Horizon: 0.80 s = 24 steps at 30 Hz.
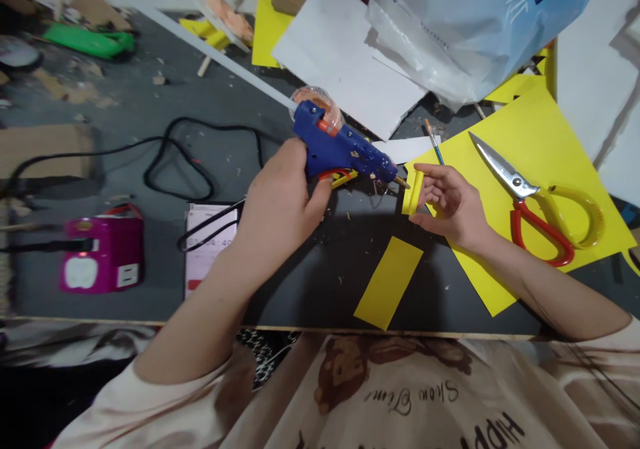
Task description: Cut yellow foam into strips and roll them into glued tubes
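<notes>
My left hand (pixel 280 202) is wrapped round the handle of a blue glue gun (pixel 345 144), whose long white glue stick (pixel 210 49) juts out of its back end. The metal nozzle points right and meets, or nearly meets, a small folded yellow paper piece (pixel 413 192). That piece is pinched upright between the thumb and fingers of my right hand (pixel 450 206). Below it, a flat yellow paper strip (pixel 389 282) lies on the dark table. Under my right forearm spreads a large yellow sheet (pixel 480 262).
Scissors (pixel 520 186) with red and yellow handles rest on the yellow sheet, by a thin paintbrush (pixel 434 141). A plastic bag (pixel 465 29) and white sheets (pixel 345 56) lie behind. At left are a magenta power socket box (pixel 103 252), black cord (pixel 165 142), phone (pixel 205 256) and green cutter (pixel 90 40).
</notes>
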Motion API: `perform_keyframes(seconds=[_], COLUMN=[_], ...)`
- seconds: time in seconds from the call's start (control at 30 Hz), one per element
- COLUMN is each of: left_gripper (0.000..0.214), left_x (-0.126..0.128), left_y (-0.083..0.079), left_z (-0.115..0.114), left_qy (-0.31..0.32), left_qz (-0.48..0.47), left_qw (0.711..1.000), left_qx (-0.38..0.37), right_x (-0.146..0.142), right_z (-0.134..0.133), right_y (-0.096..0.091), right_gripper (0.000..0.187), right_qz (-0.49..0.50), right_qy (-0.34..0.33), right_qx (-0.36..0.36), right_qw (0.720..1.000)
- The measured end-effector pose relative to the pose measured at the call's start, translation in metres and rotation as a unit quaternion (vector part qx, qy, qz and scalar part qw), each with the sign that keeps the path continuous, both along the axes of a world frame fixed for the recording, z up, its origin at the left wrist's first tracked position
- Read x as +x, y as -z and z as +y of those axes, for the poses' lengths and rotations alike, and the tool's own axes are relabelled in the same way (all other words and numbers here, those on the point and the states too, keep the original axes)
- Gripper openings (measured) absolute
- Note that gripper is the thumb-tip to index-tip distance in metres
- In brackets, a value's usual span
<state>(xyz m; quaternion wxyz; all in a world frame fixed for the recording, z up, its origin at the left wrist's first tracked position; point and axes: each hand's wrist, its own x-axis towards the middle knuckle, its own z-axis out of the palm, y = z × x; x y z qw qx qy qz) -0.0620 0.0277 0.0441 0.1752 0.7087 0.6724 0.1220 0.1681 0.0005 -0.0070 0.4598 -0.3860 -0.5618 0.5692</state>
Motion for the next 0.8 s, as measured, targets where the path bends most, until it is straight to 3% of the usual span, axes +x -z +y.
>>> perform_keyframes(seconds=[0.13, 0.37, 0.53, 0.63, 0.8], left_gripper=[0.014, 0.02, 0.019, 0.027, 0.057], left_x=[-0.005, -0.006, -0.009, -0.015, -0.044], left_y=[0.004, 0.007, 0.008, 0.006, -0.002], left_z=[-0.001, 0.002, 0.002, 0.002, 0.009], left_qy=[0.001, 0.042, 0.043, -0.001, -0.129], left_qz=[-0.033, 0.103, 0.105, 0.088, 0.079], left_qw=[0.999, 0.993, 0.991, 0.993, 0.981], left_qx=[0.032, 0.046, 0.066, 0.084, 0.124], right_x=[0.0, -0.001, -0.001, 0.0, 0.001], right_z=[-0.002, -0.003, -0.003, -0.003, -0.003], right_y=[0.002, 0.003, 0.003, 0.003, 0.003], right_gripper=[0.053, 0.052, 0.054, 0.054, 0.054], right_qz=[-0.028, -0.012, -0.017, -0.024, -0.047], right_qy=[-0.028, -0.046, -0.047, -0.043, -0.044], right_qx=[0.017, 0.072, 0.088, 0.086, 0.059], right_qw=[0.999, 0.996, 0.995, 0.995, 0.996])
